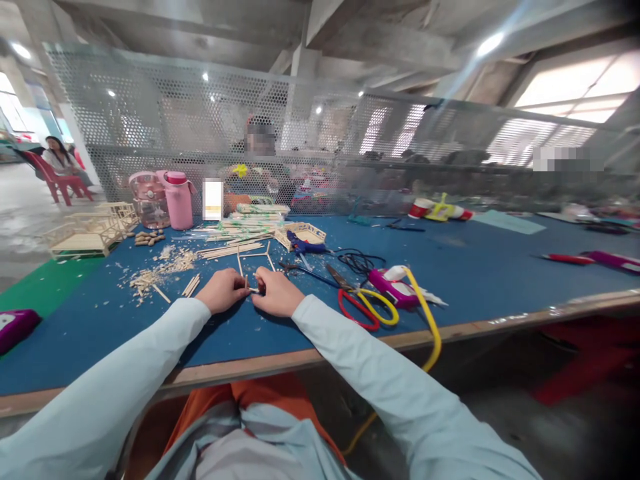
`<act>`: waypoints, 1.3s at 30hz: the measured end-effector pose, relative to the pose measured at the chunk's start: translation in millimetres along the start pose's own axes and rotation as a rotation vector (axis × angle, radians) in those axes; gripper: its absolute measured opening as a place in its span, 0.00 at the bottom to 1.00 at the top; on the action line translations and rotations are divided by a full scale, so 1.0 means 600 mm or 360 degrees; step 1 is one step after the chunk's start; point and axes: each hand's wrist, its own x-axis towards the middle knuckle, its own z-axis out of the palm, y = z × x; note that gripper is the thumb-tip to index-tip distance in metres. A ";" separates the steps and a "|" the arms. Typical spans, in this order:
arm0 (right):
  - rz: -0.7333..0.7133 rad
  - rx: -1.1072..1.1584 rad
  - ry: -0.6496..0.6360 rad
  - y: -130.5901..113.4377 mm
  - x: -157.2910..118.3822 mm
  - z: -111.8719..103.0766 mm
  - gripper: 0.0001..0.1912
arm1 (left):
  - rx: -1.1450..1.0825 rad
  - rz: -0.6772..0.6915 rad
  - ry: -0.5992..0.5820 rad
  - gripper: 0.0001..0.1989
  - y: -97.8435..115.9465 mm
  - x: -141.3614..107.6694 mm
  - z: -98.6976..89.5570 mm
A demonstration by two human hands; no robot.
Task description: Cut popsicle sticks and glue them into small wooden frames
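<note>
Over the blue tabletop [150, 327], my left hand [223, 291] and my right hand [275, 292] meet with fingertips almost touching. Both are closed in a pinch on a small frame of thin wooden sticks [254, 254], whose far side stands out beyond my fingers. A short stick end shows upright by my left fingertips; the exact joint between the hands is partly hidden. A few cut sticks [191, 285] lie left of my left hand. Right of my right hand are scissors [360, 303] with red and yellow handles, and a blue glue gun [305, 245] rests farther back.
Wood scraps [163, 270], peanuts [149, 238] and finished stick models [85, 233] occupy the left. Bundled sticks [250, 223] and a pink bottle [179, 200] stand before a perforated screen [200, 127]. A purple box [395, 288], black cord [360, 260] and yellow cable [425, 313] lie right.
</note>
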 end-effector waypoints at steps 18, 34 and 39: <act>-0.0056 -0.0039 0.0059 0.008 0.017 0.019 0.08 | -0.0053 0.0077 -0.0010 0.11 -0.015 0.006 0.003; -0.0011 0.0101 0.0220 0.001 0.034 0.017 0.08 | -0.0167 -0.0041 -0.0014 0.13 -0.015 0.003 -0.012; -0.0040 0.0090 0.0171 0.003 0.032 0.017 0.10 | -0.0218 -0.0023 0.0001 0.12 -0.018 0.004 -0.006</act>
